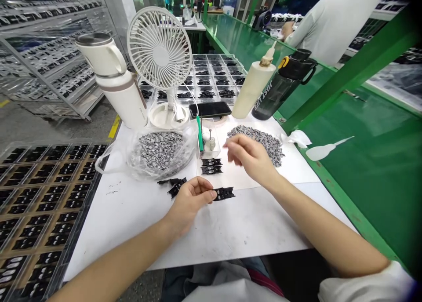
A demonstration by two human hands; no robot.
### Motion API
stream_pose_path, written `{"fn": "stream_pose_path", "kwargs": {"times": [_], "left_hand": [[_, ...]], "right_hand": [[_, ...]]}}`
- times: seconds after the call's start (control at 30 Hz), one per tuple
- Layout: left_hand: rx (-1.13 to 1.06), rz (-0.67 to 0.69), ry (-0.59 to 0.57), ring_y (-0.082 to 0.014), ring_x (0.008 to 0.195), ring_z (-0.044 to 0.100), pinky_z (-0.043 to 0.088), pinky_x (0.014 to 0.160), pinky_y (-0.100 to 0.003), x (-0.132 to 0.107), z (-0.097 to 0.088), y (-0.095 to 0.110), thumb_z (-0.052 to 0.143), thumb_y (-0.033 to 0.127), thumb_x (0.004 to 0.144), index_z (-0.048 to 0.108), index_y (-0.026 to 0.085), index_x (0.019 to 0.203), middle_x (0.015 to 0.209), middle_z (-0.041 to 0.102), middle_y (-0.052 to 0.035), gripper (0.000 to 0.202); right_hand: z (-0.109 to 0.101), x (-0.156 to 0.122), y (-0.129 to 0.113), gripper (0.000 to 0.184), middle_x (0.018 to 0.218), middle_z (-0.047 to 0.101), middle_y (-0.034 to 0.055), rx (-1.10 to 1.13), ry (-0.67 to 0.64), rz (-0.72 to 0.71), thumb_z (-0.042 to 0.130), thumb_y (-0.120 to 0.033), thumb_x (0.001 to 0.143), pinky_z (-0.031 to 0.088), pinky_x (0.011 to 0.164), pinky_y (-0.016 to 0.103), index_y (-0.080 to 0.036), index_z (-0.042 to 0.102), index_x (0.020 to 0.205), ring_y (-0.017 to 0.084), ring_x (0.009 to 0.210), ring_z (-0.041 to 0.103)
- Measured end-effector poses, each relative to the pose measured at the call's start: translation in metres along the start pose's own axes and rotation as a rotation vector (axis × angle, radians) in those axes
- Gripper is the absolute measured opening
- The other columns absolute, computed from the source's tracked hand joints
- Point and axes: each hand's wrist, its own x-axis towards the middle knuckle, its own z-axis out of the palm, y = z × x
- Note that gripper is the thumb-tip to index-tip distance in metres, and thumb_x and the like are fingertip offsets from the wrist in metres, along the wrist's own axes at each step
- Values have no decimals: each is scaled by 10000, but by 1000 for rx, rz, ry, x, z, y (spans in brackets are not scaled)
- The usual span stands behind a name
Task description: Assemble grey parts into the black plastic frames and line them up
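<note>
Near the middle of the white table, my left hand pinches a small black plastic part between thumb and fingers. My right hand is raised to the right of it, fingers curled together; whatever they hold, if anything, is too small to make out. Behind that hand spreads a pile of small grey parts. Several finished-looking black parts lie in a short stack ahead of my left hand. More loose black parts lie just left of it. An open plastic bag full of small metallic pieces sits farther left.
A small clear box holds a green-handled tool. Behind stand a white fan, a white flask, a phone, a squeeze bottle and a black bottle. Trays flank the left; a person is beyond.
</note>
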Motion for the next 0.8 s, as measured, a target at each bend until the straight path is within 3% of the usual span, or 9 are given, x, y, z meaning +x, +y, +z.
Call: {"fn": "stream_pose_path", "kwargs": {"times": [0.13, 0.27, 0.4, 0.53, 0.67, 0.8], "left_hand": [[67, 88, 12, -63, 617, 457, 364, 597, -179, -2, 0, 3, 673, 207, 660, 521, 161, 706, 646, 499, 40, 165], [177, 138, -8, -83, 606, 487, 389, 586, -196, -4, 1, 5, 692, 221, 644, 522, 161, 675, 632, 529, 26, 183], [271, 236, -44, -116, 699, 549, 426, 671, -226, -8, 1, 5, 686, 183, 653, 543, 174, 707, 712, 589, -5, 154], [369, 420, -96, -150, 801, 549, 429, 759, -268, -9, -2, 6, 680, 125, 648, 577, 188, 752, 768, 581, -26, 159], [507, 544, -106, -160, 818, 545, 443, 758, -296, -11, -4, 6, 648, 76, 659, 577, 204, 757, 824, 565, -40, 176], [662, 691, -89, -168, 815, 554, 459, 734, -307, -15, -3, 6, 620, 31, 648, 575, 220, 769, 864, 574, -49, 229]], "right_hand": [[-4, -32, 11, 264, 581, 589, 16, 355, -488, 231, 419, -377, 835, 410, 434, 206, -136, 500, 764, 106, 492, 544], [-2, -45, 21, 212, 564, 606, 11, 586, -552, 329, 521, -342, 790, 446, 459, 220, -145, 448, 757, 110, 475, 561], [-3, -47, 21, 184, 626, 602, 17, 629, -553, 284, 554, -301, 778, 466, 534, 230, -139, 469, 761, 96, 544, 557], [-11, -49, 18, 132, 710, 582, 22, 433, -516, 125, 560, -256, 777, 460, 595, 236, -142, 493, 778, 96, 628, 543], [-16, -51, 20, 114, 761, 579, 34, 168, -392, -214, 599, -194, 732, 467, 649, 267, -152, 521, 804, 121, 698, 551], [-16, -51, 23, 188, 813, 610, 47, 85, -305, -530, 625, -130, 690, 478, 638, 263, -175, 519, 838, 127, 727, 563]]}}
